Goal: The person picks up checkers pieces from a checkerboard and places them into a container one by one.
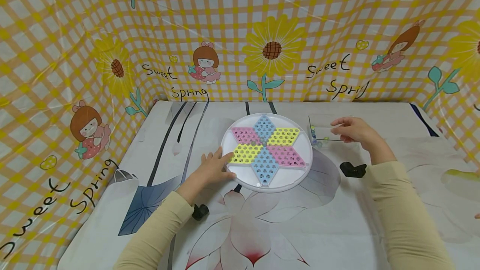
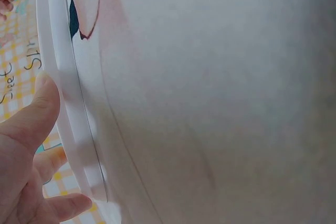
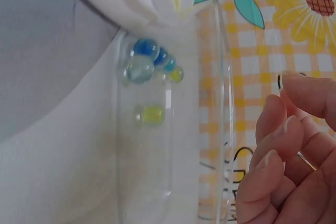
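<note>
A round white Chinese checkers board (image 1: pixel 240 174) with a pink, yellow and blue star of holes lies on the table. My left hand (image 1: pixel 214 166) rests against its left edge, fingers fairly straight; in the left wrist view the thumb (image 2: pixel 44 100) touches the rim. Right of the board stands a clear plastic box (image 3: pixel 170 182) with several blue, pale and yellow-green glass marbles (image 3: pixel 146 50) near the board end. My right hand (image 1: pixel 352 130) hovers above the box, its fingers loosely bent. Nothing shows between the fingertips.
A white cloth (image 1: pixel 300 228) with printed flowers and leaves covers the table. Behind and to the left hangs a yellow checked cloth (image 1: pixel 232 3) with sunflowers. Black wrist-camera mounts (image 1: pixel 352 170) stick out beside both wrists.
</note>
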### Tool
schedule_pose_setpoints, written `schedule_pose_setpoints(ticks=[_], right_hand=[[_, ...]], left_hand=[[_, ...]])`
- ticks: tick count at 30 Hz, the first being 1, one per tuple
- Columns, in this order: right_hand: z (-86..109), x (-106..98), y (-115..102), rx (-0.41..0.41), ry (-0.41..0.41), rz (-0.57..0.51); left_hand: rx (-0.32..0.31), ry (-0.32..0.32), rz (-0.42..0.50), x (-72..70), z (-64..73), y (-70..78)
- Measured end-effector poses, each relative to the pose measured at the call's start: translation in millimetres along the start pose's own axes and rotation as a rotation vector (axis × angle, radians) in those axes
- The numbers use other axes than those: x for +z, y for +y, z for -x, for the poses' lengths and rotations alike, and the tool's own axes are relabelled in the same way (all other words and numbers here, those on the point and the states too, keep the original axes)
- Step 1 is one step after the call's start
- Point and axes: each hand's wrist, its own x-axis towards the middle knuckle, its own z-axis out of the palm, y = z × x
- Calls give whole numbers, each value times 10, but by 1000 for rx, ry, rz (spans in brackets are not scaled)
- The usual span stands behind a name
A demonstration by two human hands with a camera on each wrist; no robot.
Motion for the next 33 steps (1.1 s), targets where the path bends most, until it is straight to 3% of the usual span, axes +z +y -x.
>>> schedule_pose_setpoints(ticks=[14, 22, 33], right_hand=[[-62, 312, -363, -99, 6, 15], [-141, 534, -563, -94, -7, 13], [-221, 787, -716, -150, -61, 0]], left_hand=[[5, -1, -4, 18, -19, -24], [1, -12, 8, 24, -23, -24], [6, -9, 13, 25, -16, -34]])
